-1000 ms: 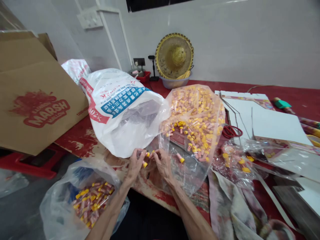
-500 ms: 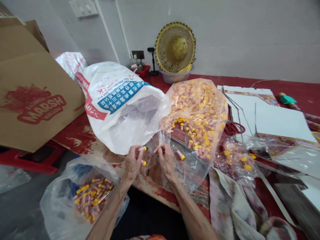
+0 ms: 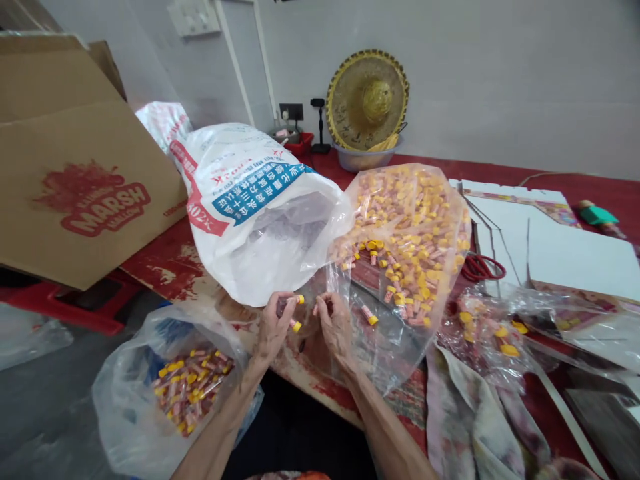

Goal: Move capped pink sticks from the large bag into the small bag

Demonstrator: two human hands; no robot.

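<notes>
My left hand (image 3: 274, 325) is closed on small pink tubes with yellow caps; one capped tube (image 3: 299, 299) sticks out at the fingertips and another lower down. Close by on the right, my right hand (image 3: 335, 325) pinches a small pink tube, mostly hidden by the fingers. A loose capped tube (image 3: 369, 315) lies just right of that hand on clear plastic. Beyond it spreads a clear bag (image 3: 463, 220) full of such tubes. The wide mouth of a large white printed bag (image 3: 210, 243) opens just behind my hands.
A plastic bag (image 3: 117, 393) holding more capped tubes hangs low at the left. A cardboard box (image 3: 55, 227) stands beyond it. Red-handled scissors (image 3: 483, 268), white card sheets (image 3: 575, 233) and a cloth (image 3: 457, 407) lie at the right. A straw hat (image 3: 350, 100) leans against the wall.
The view has turned slightly left, so everything sits further right in the picture. Both hands stay close together over the table edge, still gripping tubes, with only small finger movement.
</notes>
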